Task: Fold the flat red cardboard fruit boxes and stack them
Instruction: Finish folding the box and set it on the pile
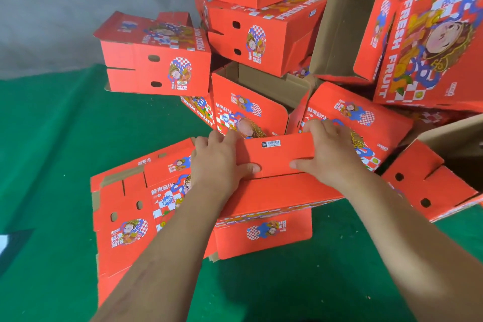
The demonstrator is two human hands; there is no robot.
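Here, left hand: I see my left hand (219,162) curled over the left end of a red flap (277,155), fingers over its far edge and thumb pressed on the near face, so it grips the flap.
Right hand: my right hand (329,151) grips the flap's right end the same way, fingers hooked over the top edge, thumb pointing inward along the face.
Flap: it stands tilted up between both hands; a small barcode label (271,143) sits near its upper edge.
Box in work: the flap belongs to a half-folded box (274,198) lying on the green cloth (52,154) just below my wrists, with a printed side panel (264,230) facing me.
Flat blank: an unfolded red blank (122,206) lies on the cloth to the left, passing under my left forearm.
Open boxes behind: one open box (251,104) shows its brown inside just beyond the flap; another (350,112) touches it on the right.
Stack: folded boxes (261,36) are piled at the back centre, one folded box (156,60) sits left of them, and a tilted one reading FRESH FRUIT (428,44) sits on the right.
Far right: a box with round holes (428,185) lies at the cloth's edge.
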